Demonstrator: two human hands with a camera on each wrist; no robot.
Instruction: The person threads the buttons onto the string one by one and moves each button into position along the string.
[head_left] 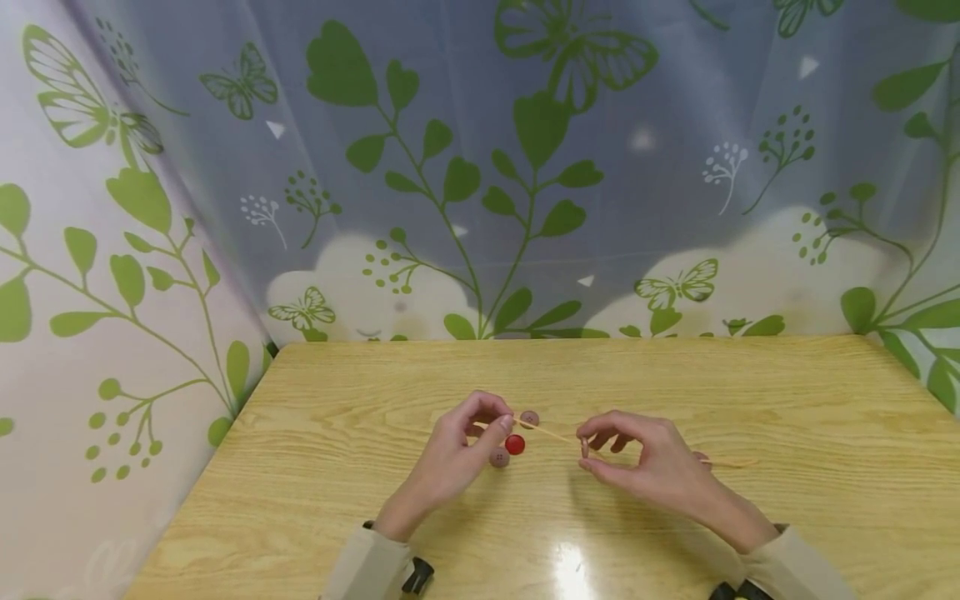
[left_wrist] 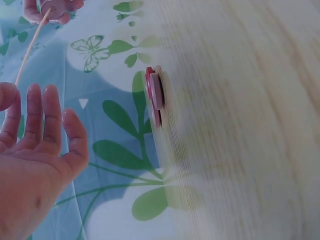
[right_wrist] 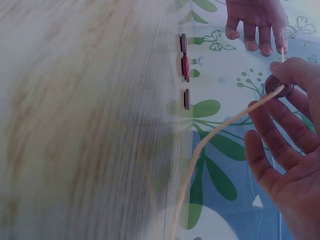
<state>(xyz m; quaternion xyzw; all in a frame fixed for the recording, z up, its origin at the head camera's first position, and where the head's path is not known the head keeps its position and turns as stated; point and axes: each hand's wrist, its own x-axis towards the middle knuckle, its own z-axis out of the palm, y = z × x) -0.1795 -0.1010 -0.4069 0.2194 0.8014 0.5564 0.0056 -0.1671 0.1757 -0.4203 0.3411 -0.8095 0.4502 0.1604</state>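
Thumb and fingertips of my left hand (head_left: 456, 450) pinch one end of a thin yellow cord (head_left: 551, 432), which stretches across to my right hand (head_left: 660, 462). A brown button (head_left: 584, 448) is held on edge between the right thumb and finger. In the right wrist view the cord (right_wrist: 220, 127) runs through this button (right_wrist: 271, 86) and trails down past the palm. Around the left fingertips on the table lie a shiny red button (head_left: 515, 444), a brown button (head_left: 499, 457) below it and another brown button (head_left: 529, 418) above.
Behind the right wrist, another brown button (head_left: 702, 457) shows partly, with the cord's loose tail (head_left: 735, 462) beside it. The wooden table (head_left: 337, 392) ends at a patterned cloth (head_left: 420, 208) at the back; more cloth hangs on the left side.
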